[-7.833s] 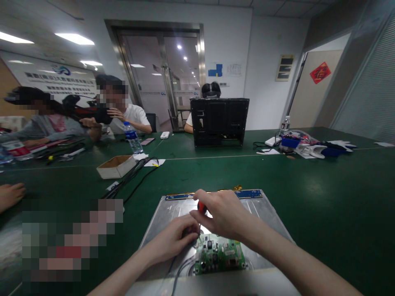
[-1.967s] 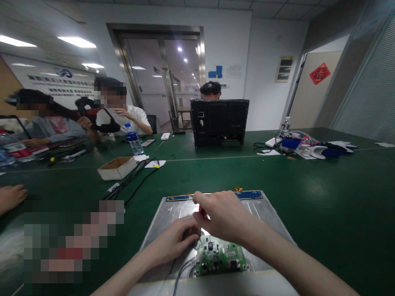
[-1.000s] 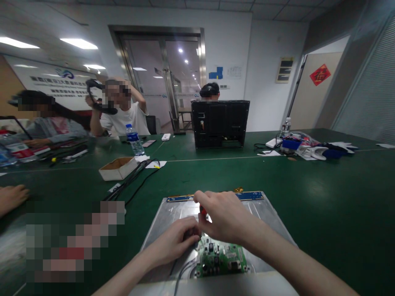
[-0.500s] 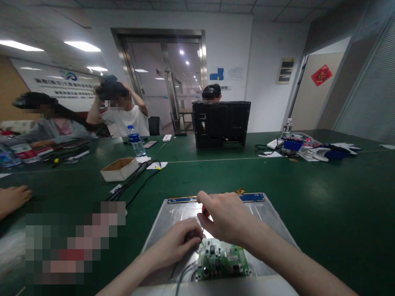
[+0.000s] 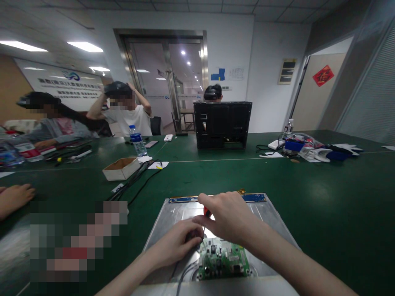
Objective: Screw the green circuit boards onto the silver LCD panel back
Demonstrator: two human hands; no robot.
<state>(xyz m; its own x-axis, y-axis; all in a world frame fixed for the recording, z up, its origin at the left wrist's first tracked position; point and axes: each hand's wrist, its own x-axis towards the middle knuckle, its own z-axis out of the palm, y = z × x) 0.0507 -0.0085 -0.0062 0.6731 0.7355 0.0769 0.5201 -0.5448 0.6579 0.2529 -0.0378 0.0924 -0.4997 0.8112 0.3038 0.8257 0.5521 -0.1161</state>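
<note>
My right hand (image 5: 230, 213) is closed around the red handle of a screwdriver (image 5: 207, 211), its thin shaft pointing down. The tip meets the upper left corner of a green circuit board (image 5: 220, 260). Right by the shaft, my left hand (image 5: 182, 238) is curled, thumb and fingers pinched together at that corner; what they hold is hidden. The board lies on a silvery metal panel (image 5: 165, 222), and a blue circuit strip (image 5: 254, 197) runs along the panel's far edge. Dark cables (image 5: 185, 273) lie on the panel left of the board.
On the green table (image 5: 324, 213) stand a cardboard box (image 5: 121, 169), a water bottle (image 5: 137, 142) and a black monitor housing (image 5: 222, 125). Black cables (image 5: 138, 176) stretch left of the panel. Mixed items (image 5: 311, 148) pile up at right. Another person's hand (image 5: 17, 199) rests at left.
My hands stay at the board's corner, with the right-hand fingers and the red handle slightly turned. Across the table, a person's headset has come lower on the head.
</note>
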